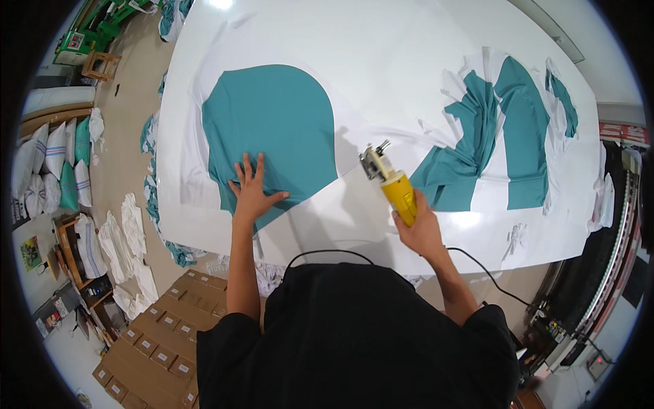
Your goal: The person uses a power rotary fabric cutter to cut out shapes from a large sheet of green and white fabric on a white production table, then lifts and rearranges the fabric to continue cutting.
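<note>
My left hand (253, 191) lies with spread fingers on a teal fabric piece (279, 123) with a rounded far edge, near its lower corner. White fabric (195, 163) borders that piece on the left. In my right hand (419, 227) is a yellow handheld electric cloth cutter (397, 190), gripped by its body. The cutter's metal head points away from me, tilted left, between the teal piece and a crumpled teal and white fabric (470, 129). I cannot tell whether its head touches the table.
The fabrics lie on a large white table (381, 61). A black cord (487, 273) runs toward equipment at the right. Stacked brown boxes (163, 327) stand at the lower left. Teal and white scraps (151, 177) hang along the table's left edge. Filled sacks (56, 148) sit farther left.
</note>
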`<action>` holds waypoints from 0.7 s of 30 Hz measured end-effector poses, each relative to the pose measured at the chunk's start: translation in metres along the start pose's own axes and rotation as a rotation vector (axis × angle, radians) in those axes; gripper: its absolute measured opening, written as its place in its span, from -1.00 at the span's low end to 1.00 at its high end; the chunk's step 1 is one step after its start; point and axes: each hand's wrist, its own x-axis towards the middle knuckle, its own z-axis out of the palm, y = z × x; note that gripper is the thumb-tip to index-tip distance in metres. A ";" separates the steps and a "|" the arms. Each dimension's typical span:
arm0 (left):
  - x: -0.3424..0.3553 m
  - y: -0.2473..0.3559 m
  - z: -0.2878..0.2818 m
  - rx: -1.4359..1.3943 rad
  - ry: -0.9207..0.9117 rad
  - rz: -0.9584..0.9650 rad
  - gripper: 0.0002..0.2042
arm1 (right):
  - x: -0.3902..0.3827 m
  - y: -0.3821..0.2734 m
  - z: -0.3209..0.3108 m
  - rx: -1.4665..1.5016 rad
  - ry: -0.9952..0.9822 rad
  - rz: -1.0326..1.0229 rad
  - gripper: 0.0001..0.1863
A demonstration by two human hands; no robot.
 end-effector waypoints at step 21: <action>-0.005 -0.012 0.024 -0.045 0.073 0.141 0.29 | -0.052 -0.069 0.090 -0.148 -0.054 0.207 -0.28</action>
